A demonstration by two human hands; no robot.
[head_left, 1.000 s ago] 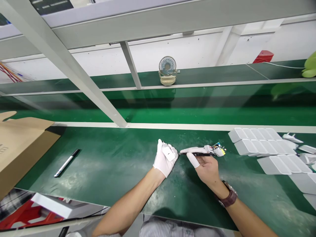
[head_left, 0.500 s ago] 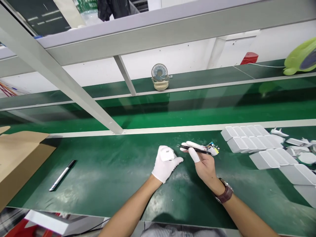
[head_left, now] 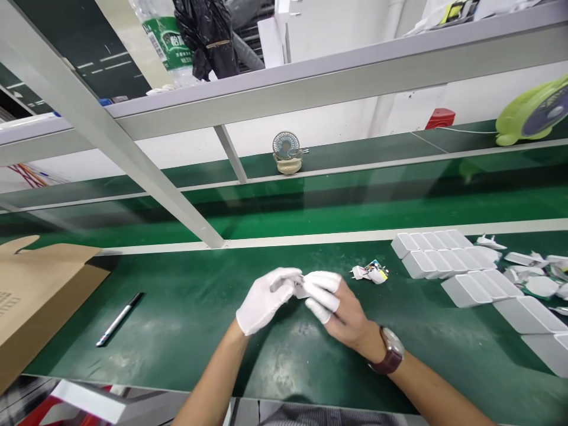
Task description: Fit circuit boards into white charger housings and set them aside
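My left hand [head_left: 266, 299], in a white glove, pinches a small white plastic part [head_left: 302, 291] in front of me. White finger cots cover fingertips of my right hand [head_left: 339, 305], which grips the same part from the right. Both sets of fingers hide most of it, and its exact kind cannot be made out. To the right of my hands, a small circuit board with a white plug piece [head_left: 370, 271] lies on the green table [head_left: 186, 343]. No tweezers show in my right hand now.
Rows of white plastic housings [head_left: 444, 263] stand at the right, with loose white plug parts [head_left: 532, 275] behind them. A marker pen [head_left: 119, 319] and a cardboard box [head_left: 53, 302] are at the left. A slanted metal post [head_left: 146, 171] rises from the table's back edge; a small fan [head_left: 287, 152] stands beyond.
My right hand has moved left to meet my left hand at the white part. The black tweezers it held are no longer visible. My left hand has turned and shifted left; the view has tilted up.
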